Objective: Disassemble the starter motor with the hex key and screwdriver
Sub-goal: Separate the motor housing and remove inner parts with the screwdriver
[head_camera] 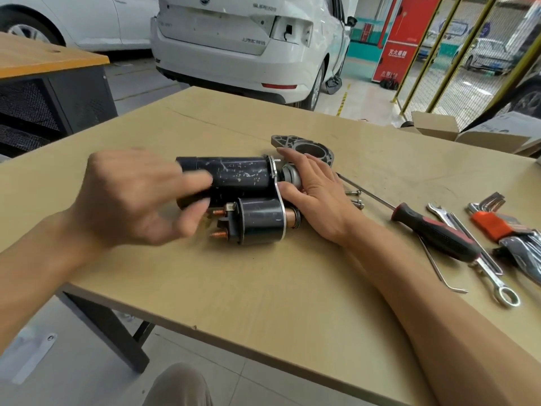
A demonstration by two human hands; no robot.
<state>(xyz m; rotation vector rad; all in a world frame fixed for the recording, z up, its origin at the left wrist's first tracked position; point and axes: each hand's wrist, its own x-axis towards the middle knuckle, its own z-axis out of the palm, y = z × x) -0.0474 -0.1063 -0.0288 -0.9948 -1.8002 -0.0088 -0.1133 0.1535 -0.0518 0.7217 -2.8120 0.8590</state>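
Observation:
The black starter motor (240, 177) lies on its side on the tan table (263, 288), its solenoid (260, 221) with copper terminals facing me. My left hand (131, 200), blurred, hovers at the motor's left end with loosely spread fingers and holds nothing. Straight fingers of my right hand (316, 194) lie over the bare pinion end, the thumb against the metal plate. The grey nose housing (310, 148) sits detached just behind that hand. To the right lie the red-and-black screwdriver (433, 232), the hex key set (491, 224) and a single bent hex key (439, 271).
Loose bolts (355, 199) lie beside my right wrist. Combination wrenches (483, 268) lie under the screwdriver handle. An open cardboard box (436, 124) stands at the table's far right edge. A white car (248, 48) is parked beyond the table, with another bench (44, 60) at the left.

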